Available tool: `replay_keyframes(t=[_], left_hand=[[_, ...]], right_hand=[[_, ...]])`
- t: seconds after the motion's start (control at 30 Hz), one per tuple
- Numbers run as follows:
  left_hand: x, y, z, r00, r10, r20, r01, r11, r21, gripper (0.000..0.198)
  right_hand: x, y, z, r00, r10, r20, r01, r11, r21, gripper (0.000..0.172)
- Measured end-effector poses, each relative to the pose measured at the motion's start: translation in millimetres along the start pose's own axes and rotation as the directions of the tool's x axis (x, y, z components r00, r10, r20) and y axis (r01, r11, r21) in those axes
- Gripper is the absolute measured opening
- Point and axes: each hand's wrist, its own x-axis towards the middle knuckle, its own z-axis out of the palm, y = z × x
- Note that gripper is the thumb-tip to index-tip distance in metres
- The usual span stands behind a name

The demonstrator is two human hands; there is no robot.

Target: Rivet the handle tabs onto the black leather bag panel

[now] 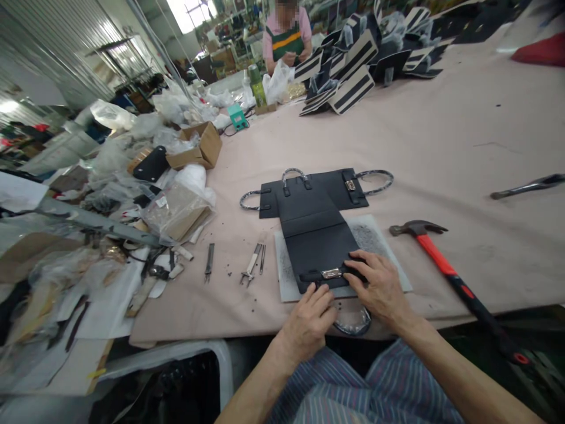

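Note:
A flat black leather bag piece (315,227) lies unfolded on a grey pad (379,244) at the table's near edge, with ring handles at its far end. A metal clasp (332,273) sits on a black strap at its near end. My left hand (311,318) presses its fingertips on the strap just left of the clasp, fingers curled. My right hand (379,285) rests over the strap to the clasp's right, fingers spread and bent, touching the leather.
A red-handled hammer (441,259) lies right of the pad. Pliers and small metal tools (251,265) lie to the left. Cardboard boxes (198,147) and plastic bags crowd the left side. A person (286,35) works at the far end beside striped bag pieces (353,88).

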Motion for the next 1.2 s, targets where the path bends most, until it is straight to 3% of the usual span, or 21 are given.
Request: replay_keyframes(t=[0.1,0.17,0.2,0.27,0.33,0.37,0.4,0.47,0.57,0.67,0.8,0.9,0.97,1.03,1.13,1.2], left_hand=[[-10.1,-4.6,-17.4,0.994,-0.056,-0.093,0.049,0.996,-0.077,0.039],[-18.9,-21.3,-31.1,0.950,-0.238,-0.203,0.226,0.971,-0.077,0.034],[-23.4,-34.1,-38.8,0.889,-0.381,-0.254,0.377,0.924,-0.068,0.030],[-31.3,-65.3,-55.8,0.675,-0.671,-0.307,0.694,0.718,-0.046,0.023],[-35.7,-97.8,-72.6,0.457,-0.845,-0.277,0.877,0.480,-0.018,0.018],[-36.2,-112.1,-79.9,0.381,-0.893,-0.241,0.919,0.394,-0.006,0.016],[-35.6,-124.4,-86.1,0.332,-0.925,-0.184,0.942,0.336,0.006,0.017],[-31.1,-142.1,-94.4,0.286,-0.957,-0.046,0.958,0.284,0.045,0.021],[-19.0,-155.4,-98.2,0.267,-0.954,0.136,0.942,0.289,0.171,0.026],[-5.8,-161.1,-96.2,0.264,-0.932,0.247,0.915,0.323,0.242,0.018],[1.5,-166.1,-94.9,0.284,-0.912,0.296,0.909,0.354,0.220,0.020],[-6.1,-168.0,-100.6,0.296,-0.911,0.288,0.919,0.353,0.173,0.021],[-14.7,-164.6,-105.3,0.327,-0.905,0.272,0.936,0.351,0.043,0.015],[-21.6,-154.1,-106.3,0.389,-0.897,0.209,0.902,0.325,-0.283,0.015],[-22.1,-124.4,-94.1,0.457,-0.889,0.007,0.599,0.302,-0.742,0.027],[-16.3,-100.7,-77.3,0.491,-0.866,-0.096,0.464,0.353,-0.813,0.032]], right_hand=[[-2.4,4.4,3.0,0.999,-0.035,-0.034,0.035,0.999,0.005,0.022],[-4.2,8.5,6.4,0.998,-0.050,-0.050,0.051,0.999,0.016,0.024],[-4.9,10.5,8.1,0.997,-0.056,-0.052,0.057,0.998,0.021,0.025],[-6.0,13.6,10.7,0.996,-0.064,-0.056,0.066,0.998,0.023,0.026],[-6.6,15.5,12.1,0.996,-0.069,-0.059,0.070,0.997,0.016,0.027],[-6.8,16.0,12.4,0.996,-0.070,-0.061,0.071,0.997,0.013,0.027],[-6.9,16.3,12.6,0.996,-0.071,-0.061,0.072,0.997,0.012,0.027],[-7.0,16.5,12.8,0.996,-0.073,-0.057,0.074,0.997,0.009,0.028],[-7.0,15.5,12.5,0.996,-0.073,-0.052,0.074,0.997,0.001,0.029],[-6.9,12.0,10.6,0.997,-0.057,-0.045,0.057,0.998,-0.005,0.028],[-6.1,6.0,6.4,0.999,-0.029,-0.027,0.029,1.000,-0.008,0.024],[-5.3,3.2,4.5,1.000,-0.016,-0.016,0.016,1.000,-0.015,0.023],[-4.8,1.9,3.9,1.000,-0.007,-0.014,0.007,1.000,-0.018,0.023],[-4.4,0.8,3.3,1.000,0.004,-0.014,-0.004,1.000,-0.015,0.022],[-3.8,-0.6,2.3,1.000,0.018,-0.009,-0.018,1.000,-0.013,0.022],[-3.6,-1.1,1.7,1.000,0.022,0.001,-0.022,1.000,-0.014,0.023]])
